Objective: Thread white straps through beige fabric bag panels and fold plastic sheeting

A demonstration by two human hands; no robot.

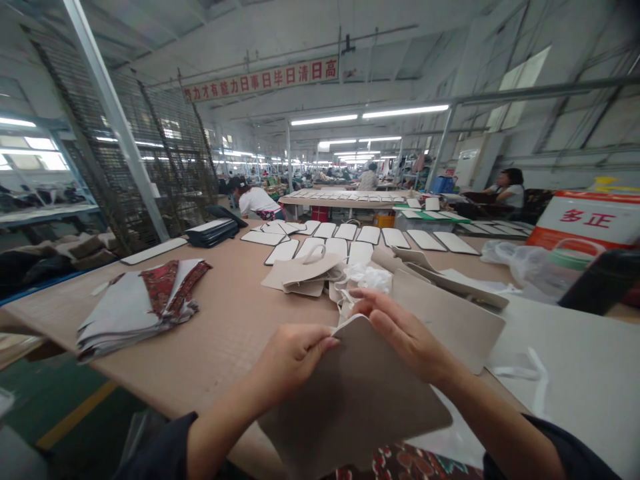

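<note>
A taupe panel with rounded corners [350, 400], like leather or stiff cloth, is tilted up in front of me. My left hand [297, 350] pinches its upper left corner between thumb and fingers. Along the panel's upper right edge lies my right hand [395, 327], its fingers stretched out to the left and apart; part of it is behind the panel. Just beyond the hands is a heap of beige bag pieces [305, 270] with handles and crumpled white plastic [367, 277]. Dark red patterned fabric [415, 463] shows below the panel.
Folded grey and red patterned cloth [145, 303] lies on the brown table [225, 320] at left. Rows of pale dark-edged panels [335, 250] spread across the far side. More beige pieces [440, 313] lie right, near a white and red container [590, 220]. Other people work farther off.
</note>
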